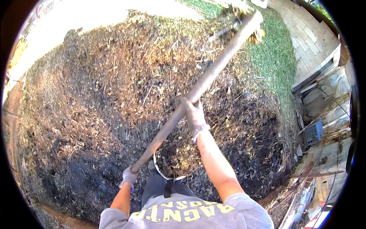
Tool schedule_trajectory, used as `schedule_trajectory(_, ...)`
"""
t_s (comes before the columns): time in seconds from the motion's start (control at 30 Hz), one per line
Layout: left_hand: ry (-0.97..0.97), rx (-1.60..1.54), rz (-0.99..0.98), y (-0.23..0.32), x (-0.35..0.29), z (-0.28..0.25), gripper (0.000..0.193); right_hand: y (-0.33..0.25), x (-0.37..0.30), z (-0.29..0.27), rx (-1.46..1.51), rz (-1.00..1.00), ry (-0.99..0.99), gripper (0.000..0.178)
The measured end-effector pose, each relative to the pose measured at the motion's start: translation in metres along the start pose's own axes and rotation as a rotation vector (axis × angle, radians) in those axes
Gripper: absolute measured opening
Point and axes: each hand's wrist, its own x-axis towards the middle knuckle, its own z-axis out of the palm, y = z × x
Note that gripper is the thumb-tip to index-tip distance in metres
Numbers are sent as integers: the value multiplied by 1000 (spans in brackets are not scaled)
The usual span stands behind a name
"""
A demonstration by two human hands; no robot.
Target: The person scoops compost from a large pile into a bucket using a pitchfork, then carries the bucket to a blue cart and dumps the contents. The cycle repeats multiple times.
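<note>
A long wooden-handled tool (207,78) runs slantwise from near my legs up to the far right. Its far end is blurred, with dark prong-like parts and clinging plant bits, so I cannot tell its exact kind. Gloved, my left hand (129,177) is wrapped around the near end of the handle. My right hand (193,114), also in a glove, grips it around the middle. Below the handle, a white curved rim (158,169) shows by my feet, apparently of a bucket or basin holding brown plant matter.
A broad bed of brown compost and dry stalks (114,72) spreads around me. Green clippings (272,49) lie along the right, beside a pale block wall (305,38). A blue-grey crate (313,133) and sheet scraps (331,95) stand at the right edge.
</note>
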Motion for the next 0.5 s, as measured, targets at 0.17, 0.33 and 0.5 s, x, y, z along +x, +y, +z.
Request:
schedule_trajectory(0.17,211,-167,129,131,113,-27,56,38,34,42,-479,-246,-149,44)
schedule_trajectory(0.33,153,-194,131,221,193,-74,54,176,-54,-29,-124,551,-255,40)
schedule_trajectory(0.5,267,-19,212,181,277,-43,63,349,-231,-203,-472,1033,131,23)
